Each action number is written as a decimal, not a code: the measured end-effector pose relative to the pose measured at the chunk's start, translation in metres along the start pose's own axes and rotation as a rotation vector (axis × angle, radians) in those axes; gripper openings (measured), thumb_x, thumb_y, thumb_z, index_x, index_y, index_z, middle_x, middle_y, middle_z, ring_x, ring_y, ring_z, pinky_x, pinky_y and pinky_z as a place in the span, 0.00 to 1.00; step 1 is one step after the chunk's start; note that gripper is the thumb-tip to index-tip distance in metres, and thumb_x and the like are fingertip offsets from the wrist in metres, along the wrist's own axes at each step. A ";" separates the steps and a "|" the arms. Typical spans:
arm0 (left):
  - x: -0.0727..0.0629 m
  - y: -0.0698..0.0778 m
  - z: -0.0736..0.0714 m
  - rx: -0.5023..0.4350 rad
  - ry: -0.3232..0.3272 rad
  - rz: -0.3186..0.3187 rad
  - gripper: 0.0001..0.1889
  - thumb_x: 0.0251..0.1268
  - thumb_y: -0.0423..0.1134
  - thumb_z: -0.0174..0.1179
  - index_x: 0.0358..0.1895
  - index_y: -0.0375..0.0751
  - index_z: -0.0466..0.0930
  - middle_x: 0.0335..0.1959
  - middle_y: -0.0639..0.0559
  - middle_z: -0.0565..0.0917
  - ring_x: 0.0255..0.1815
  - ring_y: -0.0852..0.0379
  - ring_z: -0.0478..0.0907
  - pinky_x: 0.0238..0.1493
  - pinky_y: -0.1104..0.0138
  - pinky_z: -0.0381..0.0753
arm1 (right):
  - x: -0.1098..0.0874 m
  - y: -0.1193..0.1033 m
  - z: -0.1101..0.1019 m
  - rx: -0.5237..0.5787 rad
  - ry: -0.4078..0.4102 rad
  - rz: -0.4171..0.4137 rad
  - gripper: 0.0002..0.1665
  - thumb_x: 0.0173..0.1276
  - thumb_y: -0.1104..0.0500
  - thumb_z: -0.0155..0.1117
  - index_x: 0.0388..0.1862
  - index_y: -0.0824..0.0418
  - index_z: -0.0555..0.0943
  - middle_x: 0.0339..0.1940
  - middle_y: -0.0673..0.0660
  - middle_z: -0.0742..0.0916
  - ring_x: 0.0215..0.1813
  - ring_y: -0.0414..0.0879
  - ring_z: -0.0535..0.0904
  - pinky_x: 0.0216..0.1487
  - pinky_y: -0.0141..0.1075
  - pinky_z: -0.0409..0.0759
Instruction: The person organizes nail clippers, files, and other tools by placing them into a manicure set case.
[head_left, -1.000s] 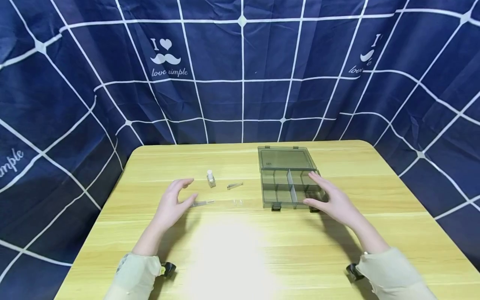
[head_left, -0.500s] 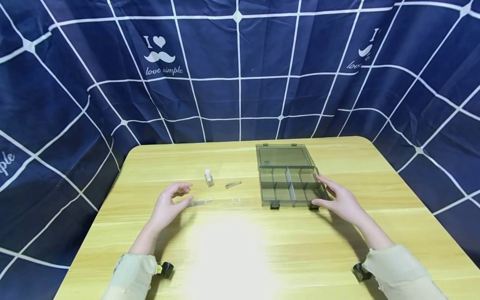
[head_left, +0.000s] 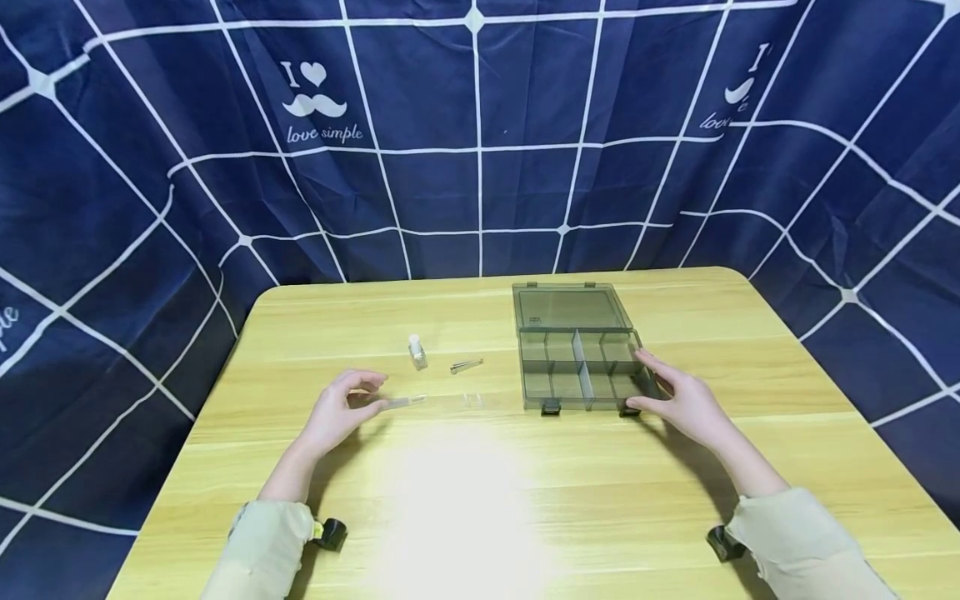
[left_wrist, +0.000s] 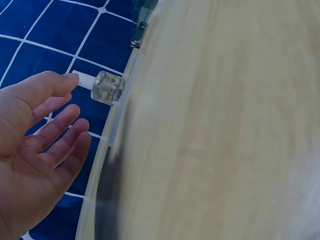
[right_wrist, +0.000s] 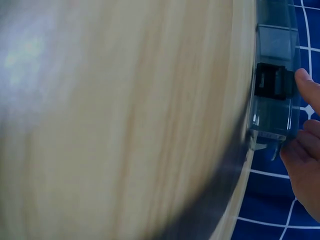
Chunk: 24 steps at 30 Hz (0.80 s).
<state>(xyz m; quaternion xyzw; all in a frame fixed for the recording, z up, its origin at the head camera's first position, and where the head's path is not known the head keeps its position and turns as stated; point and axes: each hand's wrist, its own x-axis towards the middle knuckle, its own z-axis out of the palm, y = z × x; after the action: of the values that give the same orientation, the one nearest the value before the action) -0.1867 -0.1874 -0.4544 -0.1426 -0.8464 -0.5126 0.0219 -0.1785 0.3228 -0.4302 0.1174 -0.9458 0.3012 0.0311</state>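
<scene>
My left hand, fingers loosely bent, hovers over the table's left side with nothing in its grasp. Its thumb tip is beside a slim clear strip. Behind that stands a small clear bottle with a white cap; in the left wrist view the thumb tip overlaps the cap. A silver nail clipper and small clear pieces lie to the right. My right hand spans the right end of a smoky divided box, thumb by the front latch, fingers extended along its side.
The box's raised lid lies back behind it, hinged at the rear. A wooden table bears everything, with bright glare at its front middle. Dark blue gridded cloth hangs behind and on both sides.
My right hand has shifted right from over the box's compartments to its right end. The left hand stays near the clear strip. The head view has tilted slightly.
</scene>
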 end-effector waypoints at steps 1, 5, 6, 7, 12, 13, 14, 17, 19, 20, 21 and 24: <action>0.000 -0.001 0.000 0.001 -0.004 -0.004 0.20 0.56 0.25 0.65 0.53 0.26 0.75 0.47 0.32 0.77 0.50 0.37 0.74 0.55 0.46 0.73 | 0.000 0.001 0.000 -0.003 0.002 -0.001 0.48 0.57 0.47 0.73 0.73 0.59 0.63 0.70 0.65 0.67 0.65 0.69 0.66 0.61 0.58 0.65; 0.001 -0.005 0.000 0.024 -0.020 -0.018 0.20 0.56 0.26 0.66 0.53 0.27 0.76 0.47 0.34 0.78 0.50 0.39 0.75 0.57 0.47 0.73 | 0.000 0.003 0.001 -0.007 0.005 0.006 0.49 0.56 0.46 0.73 0.72 0.59 0.63 0.70 0.64 0.67 0.65 0.69 0.65 0.61 0.61 0.64; 0.002 -0.006 0.000 0.032 -0.024 -0.019 0.20 0.56 0.27 0.66 0.53 0.29 0.77 0.47 0.36 0.79 0.50 0.40 0.76 0.56 0.48 0.73 | 0.000 0.003 0.001 -0.009 0.007 0.008 0.49 0.56 0.46 0.73 0.72 0.60 0.63 0.70 0.64 0.67 0.65 0.70 0.65 0.61 0.62 0.64; 0.002 -0.006 0.000 0.038 -0.027 -0.020 0.20 0.56 0.27 0.67 0.53 0.30 0.77 0.46 0.37 0.80 0.49 0.42 0.76 0.56 0.48 0.73 | 0.000 0.004 0.001 -0.012 0.007 0.010 0.49 0.56 0.46 0.73 0.72 0.60 0.63 0.70 0.64 0.67 0.64 0.70 0.65 0.61 0.63 0.63; 0.002 -0.010 0.001 0.064 -0.042 -0.015 0.17 0.55 0.29 0.68 0.50 0.32 0.80 0.45 0.42 0.82 0.47 0.45 0.78 0.53 0.51 0.76 | 0.000 0.003 0.000 -0.035 0.023 0.007 0.48 0.56 0.47 0.73 0.72 0.61 0.64 0.69 0.65 0.69 0.63 0.72 0.65 0.58 0.65 0.64; 0.002 -0.010 0.001 0.068 -0.044 -0.018 0.17 0.56 0.29 0.67 0.50 0.32 0.80 0.45 0.42 0.82 0.46 0.45 0.78 0.52 0.51 0.77 | 0.000 0.002 -0.001 -0.038 0.025 0.005 0.48 0.56 0.47 0.73 0.71 0.61 0.65 0.69 0.65 0.69 0.63 0.72 0.65 0.58 0.65 0.64; 0.001 -0.011 0.002 0.073 -0.046 -0.020 0.16 0.56 0.29 0.67 0.49 0.32 0.80 0.44 0.43 0.82 0.46 0.46 0.79 0.51 0.52 0.77 | 0.000 0.002 -0.001 -0.041 0.028 0.002 0.48 0.56 0.47 0.74 0.71 0.61 0.65 0.69 0.65 0.69 0.63 0.72 0.65 0.58 0.65 0.64; 0.000 -0.013 0.003 0.082 -0.049 -0.032 0.15 0.57 0.29 0.67 0.48 0.31 0.80 0.43 0.43 0.82 0.45 0.47 0.79 0.50 0.54 0.78 | 0.000 0.002 -0.001 -0.042 0.028 0.003 0.48 0.56 0.47 0.74 0.71 0.62 0.65 0.69 0.65 0.69 0.63 0.72 0.65 0.57 0.65 0.64; 0.000 -0.014 0.004 0.092 -0.048 -0.038 0.15 0.57 0.29 0.67 0.48 0.31 0.81 0.43 0.44 0.82 0.44 0.47 0.79 0.49 0.54 0.79 | 0.000 0.001 -0.001 -0.042 0.029 0.002 0.48 0.56 0.47 0.74 0.71 0.62 0.65 0.69 0.65 0.69 0.62 0.72 0.66 0.57 0.65 0.65; 0.000 -0.015 0.004 0.101 -0.047 -0.038 0.15 0.56 0.29 0.67 0.48 0.32 0.81 0.42 0.44 0.82 0.44 0.48 0.79 0.48 0.55 0.79 | 0.000 0.001 -0.001 -0.040 0.030 0.002 0.48 0.56 0.47 0.74 0.71 0.62 0.65 0.69 0.65 0.69 0.62 0.72 0.66 0.57 0.65 0.65; 0.000 -0.015 0.004 0.108 -0.045 -0.038 0.15 0.56 0.29 0.67 0.48 0.32 0.81 0.42 0.45 0.82 0.43 0.48 0.79 0.48 0.55 0.79 | 0.000 0.001 -0.001 -0.038 0.030 0.002 0.48 0.56 0.47 0.74 0.71 0.62 0.65 0.69 0.65 0.69 0.62 0.72 0.66 0.57 0.65 0.65; 0.001 -0.015 0.004 0.133 -0.040 -0.034 0.14 0.56 0.28 0.67 0.47 0.32 0.81 0.41 0.45 0.82 0.42 0.49 0.78 0.46 0.57 0.80 | 0.000 0.001 -0.002 -0.034 0.034 -0.005 0.48 0.55 0.47 0.74 0.71 0.63 0.65 0.68 0.65 0.69 0.62 0.72 0.66 0.57 0.65 0.65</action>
<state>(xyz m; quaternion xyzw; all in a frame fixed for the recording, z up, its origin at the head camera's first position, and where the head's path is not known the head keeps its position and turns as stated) -0.1910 -0.1902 -0.4691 -0.1368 -0.8811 -0.4526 0.0057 -0.1784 0.3243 -0.4293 0.1139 -0.9498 0.2872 0.0499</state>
